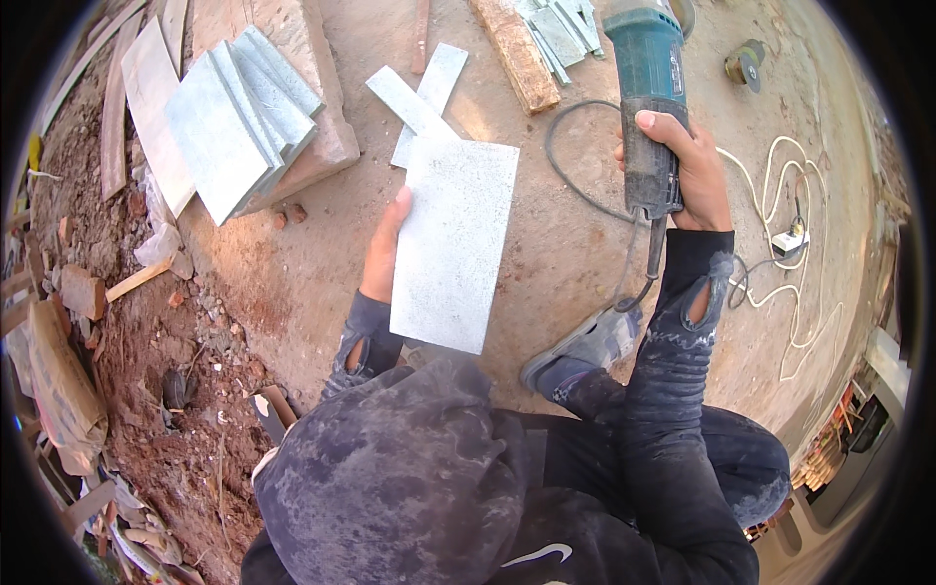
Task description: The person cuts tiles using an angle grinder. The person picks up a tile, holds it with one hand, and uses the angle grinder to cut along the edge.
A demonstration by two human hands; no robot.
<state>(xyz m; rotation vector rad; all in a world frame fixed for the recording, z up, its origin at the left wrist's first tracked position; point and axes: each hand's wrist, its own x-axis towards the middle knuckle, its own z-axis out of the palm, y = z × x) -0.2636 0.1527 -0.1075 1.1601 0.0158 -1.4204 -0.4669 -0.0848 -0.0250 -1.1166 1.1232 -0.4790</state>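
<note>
My left hand (381,255) grips the left edge of a pale grey speckled stone tile (456,244), with the thumb lying over its near face. The tile is tilted up in front of my body. My right hand (700,175) is wrapped round the dark body of a teal angle grinder (651,63), held out to the right; its head is partly cut off by the top of the picture. The grinder's disc shows only as a bit of edge up there. Just beyond the tile, two narrow tile strips (409,102) lie crossed on the ground.
More tiles (219,127) lean stacked on a thick slab (317,58) at left. Cut pieces (561,34) lie beside a rough block (517,54). The grinder's cable (554,146) loops nearby; a white cord with a socket box (788,241) lies right. Rubble (185,331) covers the left.
</note>
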